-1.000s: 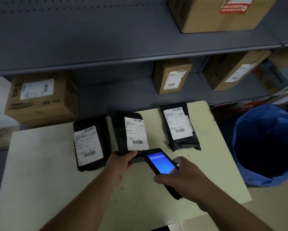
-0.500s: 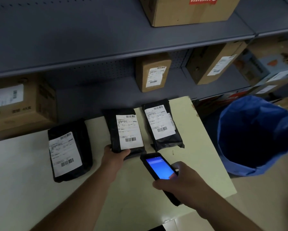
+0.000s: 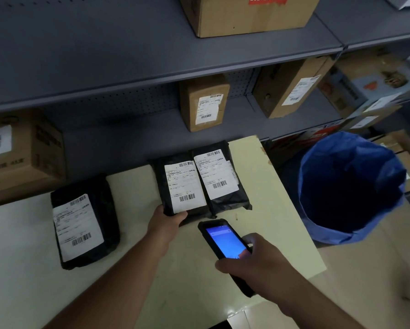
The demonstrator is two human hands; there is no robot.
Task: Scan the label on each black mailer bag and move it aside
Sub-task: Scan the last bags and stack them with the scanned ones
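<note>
Head camera view, nearest first: the right hand [image 3: 258,262] is wrapped around a black handheld scanner [image 3: 225,243], thumb on its right edge, its blue screen lit and facing up, its top end just short of the middle mailer bag [image 3: 182,186]. Beyond the scanner, the left hand [image 3: 168,222] pinches that middle mailer bag by its near left corner, thumb on top beside the white label. This bag lies on the pale table [image 3: 21,269] with its right edge against, perhaps slightly over, the right mailer bag [image 3: 220,176], label up. Well apart to the scanner's left lies the left mailer bag [image 3: 85,222]. Right of the scanner, off the table, stands a blue-lined bin [image 3: 351,186]. Farthest back, grey shelves [image 3: 104,55] carry labelled cardboard boxes [image 3: 204,103].
</note>
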